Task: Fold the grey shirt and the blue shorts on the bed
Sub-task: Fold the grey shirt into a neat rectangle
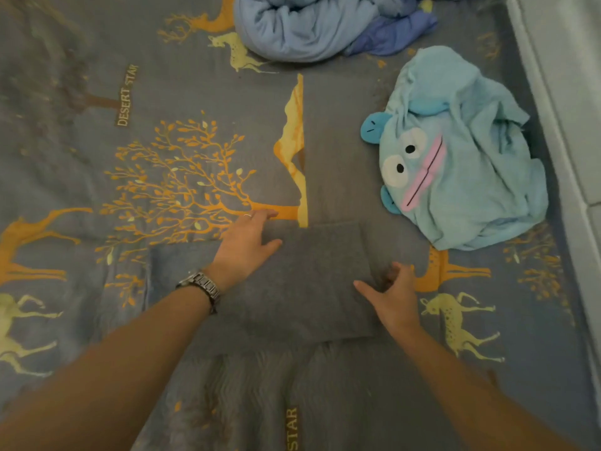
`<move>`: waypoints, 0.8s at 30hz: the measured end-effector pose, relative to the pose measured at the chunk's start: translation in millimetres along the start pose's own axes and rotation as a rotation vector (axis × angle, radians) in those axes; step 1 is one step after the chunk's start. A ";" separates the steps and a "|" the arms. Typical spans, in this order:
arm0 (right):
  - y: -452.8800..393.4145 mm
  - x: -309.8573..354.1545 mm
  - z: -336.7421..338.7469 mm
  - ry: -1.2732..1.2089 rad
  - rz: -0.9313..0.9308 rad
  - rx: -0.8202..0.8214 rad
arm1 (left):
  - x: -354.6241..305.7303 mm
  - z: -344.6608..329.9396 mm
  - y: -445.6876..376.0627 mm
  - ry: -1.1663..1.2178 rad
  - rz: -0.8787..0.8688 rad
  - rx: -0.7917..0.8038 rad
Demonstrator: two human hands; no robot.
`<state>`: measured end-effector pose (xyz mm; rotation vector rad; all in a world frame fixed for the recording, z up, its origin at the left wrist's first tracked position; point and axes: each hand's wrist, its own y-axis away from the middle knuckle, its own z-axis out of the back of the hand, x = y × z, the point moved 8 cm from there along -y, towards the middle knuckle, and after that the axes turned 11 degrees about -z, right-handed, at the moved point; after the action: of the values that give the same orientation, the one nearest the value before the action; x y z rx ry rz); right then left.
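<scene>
Left hand (244,242) lay flat, fingers spread, on the grey shirt (302,281); right hand (392,297) pressed open at its right edge, gripping nothing. Nearby sat a crumpled light-blue cartoon-face cloth (461,164) and a rolled blue bundle (312,24), neither touching it. Shirt looked soft, matte, folded roughly rectangular mid-bed on the deer-print sheet (97,125).

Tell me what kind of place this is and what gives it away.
Most likely a bedroom, seen from over a bed. A printed bedsheet with deer and trees fills the view, a bundled blue blanket lies at the top, and a light blue cartoon-face plush sits beside the grey shirt.
</scene>
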<state>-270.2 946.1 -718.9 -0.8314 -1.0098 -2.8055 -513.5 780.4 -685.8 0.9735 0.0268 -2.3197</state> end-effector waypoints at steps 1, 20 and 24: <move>-4.8 -8.5 1.0 -0.037 -0.059 0.043 | -11.5 -10.1 -14.3 0.002 -0.020 0.041; 15.7 -16.5 -9.2 -0.208 0.016 0.409 | -94.9 -77.2 -100.0 -0.224 -0.126 0.510; 39.1 -3.9 -2.2 -0.317 0.057 0.382 | -102.6 -45.3 -91.5 -0.022 -0.186 0.440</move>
<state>-259.4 913.4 -699.7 -1.2412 -1.4737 -2.3598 -479.2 920.3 -671.0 1.1990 -0.4361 -2.5653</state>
